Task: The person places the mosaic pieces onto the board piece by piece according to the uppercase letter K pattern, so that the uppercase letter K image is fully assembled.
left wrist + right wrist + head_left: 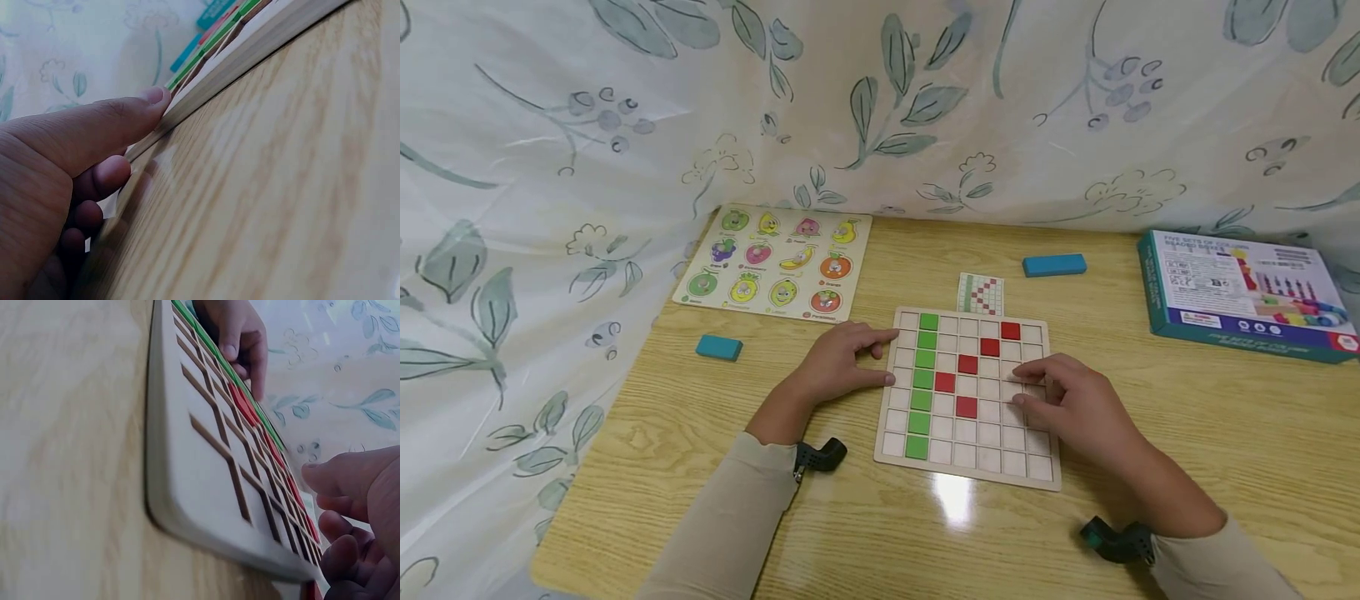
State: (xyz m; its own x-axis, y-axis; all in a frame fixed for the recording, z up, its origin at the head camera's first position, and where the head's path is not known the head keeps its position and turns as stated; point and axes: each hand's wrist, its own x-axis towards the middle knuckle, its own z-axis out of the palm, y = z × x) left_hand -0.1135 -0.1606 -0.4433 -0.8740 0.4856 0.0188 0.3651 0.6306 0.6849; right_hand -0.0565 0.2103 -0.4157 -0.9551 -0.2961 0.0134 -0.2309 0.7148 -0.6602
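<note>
While the left hand (838,362) presses spread fingers against the grid board's (970,467) left edge, the right hand (1071,408) rests on its right side. Whether those curled fingers pinch anything, I cannot tell.

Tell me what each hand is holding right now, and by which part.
Left hand steadies the grid board at its left edge. Right hand rests on the board's right side; whether it pinches a tile cannot be told.
</note>
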